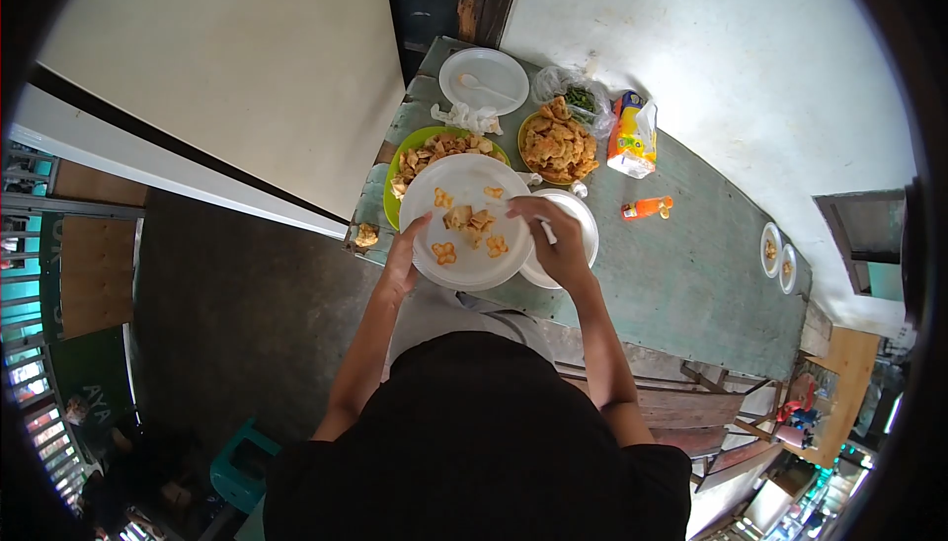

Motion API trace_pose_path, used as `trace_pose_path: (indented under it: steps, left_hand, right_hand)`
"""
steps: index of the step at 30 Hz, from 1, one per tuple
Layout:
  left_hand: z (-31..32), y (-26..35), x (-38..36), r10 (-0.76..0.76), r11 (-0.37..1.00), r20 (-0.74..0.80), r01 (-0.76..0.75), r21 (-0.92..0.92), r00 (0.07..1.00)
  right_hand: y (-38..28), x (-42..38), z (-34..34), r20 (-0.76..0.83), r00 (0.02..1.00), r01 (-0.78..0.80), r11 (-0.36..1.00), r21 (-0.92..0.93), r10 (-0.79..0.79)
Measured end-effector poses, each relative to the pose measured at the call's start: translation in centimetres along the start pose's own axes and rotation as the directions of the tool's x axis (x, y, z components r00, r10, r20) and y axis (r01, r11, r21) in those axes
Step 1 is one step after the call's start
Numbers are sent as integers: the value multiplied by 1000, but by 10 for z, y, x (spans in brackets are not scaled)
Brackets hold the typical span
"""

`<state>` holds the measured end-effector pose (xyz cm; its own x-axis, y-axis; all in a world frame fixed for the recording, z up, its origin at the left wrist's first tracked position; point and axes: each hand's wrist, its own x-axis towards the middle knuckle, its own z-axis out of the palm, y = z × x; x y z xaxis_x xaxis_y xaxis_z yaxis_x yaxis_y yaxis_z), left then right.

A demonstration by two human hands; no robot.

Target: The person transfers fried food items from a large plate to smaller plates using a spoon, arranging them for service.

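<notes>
My left hand (402,257) grips a white plate (425,263) by its left rim, holding it above the table's near edge. Several small flower-shaped fried snacks (444,253) are spread around the plate, with a small heap of fried pieces (462,217) in the middle. Over the plate's right side, my right hand (555,235) has its fingers bent together, and what they pinch is too small to make out. Beneath this hand lies a stack of white plates (583,220), partly covered. A green bowl (391,207) of fried pieces is partly hidden behind the held plate.
Farther back are a bowl of fried food (559,146), a divided white plate with a spoon (484,77), a plastic bag of greens (581,97), a tissue pack (633,134) and an orange sauce bottle (644,208). Two filled plates (787,270) stand at the table's far right.
</notes>
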<state>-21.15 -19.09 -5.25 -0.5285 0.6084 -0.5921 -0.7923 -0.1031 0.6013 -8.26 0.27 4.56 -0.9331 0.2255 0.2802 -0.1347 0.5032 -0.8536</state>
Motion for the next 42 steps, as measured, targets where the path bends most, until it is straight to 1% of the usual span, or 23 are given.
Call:
trace_pose_path:
  steps: [1, 2, 3, 4, 6, 7, 8, 10, 11, 12, 14, 17, 21, 23, 27, 29, 30, 31, 32, 33, 35, 39, 42]
  left_hand:
    - [-1, 0, -1, 1, 1000, -1, -1, 0, 1000]
    - [-2, 1, -1, 14, 1000, 4, -14, -11, 1000]
    - [-3, 1, -2, 25, 999, 8, -25, -23, 1000]
    - [-7, 3, -4, 26, 999, 7, -26, -24, 1000]
    - [-20, 8, -8, 65, 989, -26, -67, -132, 998]
    - [-30, 8, -7, 82, 985, -65, -91, -149, 994]
    - [-43, 8, -7, 80, 984, -69, -90, -151, 994]
    - [-64, 9, -9, 220, 962, -131, -237, -136, 967]
    - [-66, 15, -15, 220, 962, -133, -238, -136, 966]
    - [-69, 20, -22, 225, 959, -176, -249, -132, 958]
    - [-76, 26, -33, 231, 957, -225, -263, -126, 947]
    - [-85, 28, -40, 268, 947, -329, -310, -82, 906]
    - [-84, 28, -49, 293, 927, -354, -355, -123, 888]
    - [-82, 27, -52, 320, 915, -375, -387, -115, 870]
    - [-82, 22, -51, 312, 911, -387, -390, -138, 867]
    - [-80, 20, -50, 306, 912, -365, -381, -152, 879]
    - [-80, 20, -48, 306, 913, -361, -378, -150, 881]
    - [-78, 19, -48, 300, 914, -361, -374, -156, 883]
    - [-77, 18, -47, 294, 914, -362, -370, -163, 885]
    - [-77, 19, -46, 297, 914, -362, -373, -161, 884]
    - [-74, 19, -46, 300, 913, -352, -374, -163, 887]
    - [-67, 20, -45, 284, 922, -363, -357, -151, 888]
    - [-71, 15, -38, 308, 919, -329, -369, -141, 893]
  right_hand:
    - [-1, -3, -1, -139, 985, -99, 994, 41, 104]
    - [-1, -4, -3, -270, 940, -190, 977, 95, 209]
    - [13, -11, -6, -354, 920, -151, 986, 69, 166]
    - [16, -12, -6, -461, 870, -118, 981, 154, 178]
    - [24, -20, -17, -559, 751, -167, 921, 352, 350]
    - [33, -25, -19, -564, 729, -174, 902, 396, 388]
    - [44, -30, -20, -560, 730, -177, 900, 398, 391]
    - [67, -40, -17, -472, 751, -285, 872, 399, 462]
    - [77, -44, -11, -450, 760, -323, 874, 362, 468]
    - [93, -50, -2, -425, 793, -335, 895, 294, 436]
    - [105, -50, 15, -350, 819, -447, 888, 109, 455]
    - [104, -43, 42, -348, 839, -429, 902, 51, 419]
    - [112, -39, 64, -326, 862, -405, 914, 16, 388]
    - [114, -39, 69, -314, 846, -480, 872, -98, 430]
    - [124, -39, 87, -325, 858, -447, 890, -89, 398]
    - [139, -43, 103, -325, 850, -425, 904, 40, 414]
    - [147, -47, 108, -330, 848, -426, 904, 41, 415]
    - [153, -50, 113, -266, 761, -499, 795, 344, 592]
    - [158, -53, 117, -143, 667, -524, 597, 607, 731]
    - [162, -58, 118, -143, 668, -522, 597, 609, 730]
    - [165, -70, 114, -114, 666, -464, 530, 710, 737]
    - [172, -85, 99, -114, 686, -447, 539, 714, 719]
    - [157, -86, 83, -129, 710, -404, 551, 730, 692]
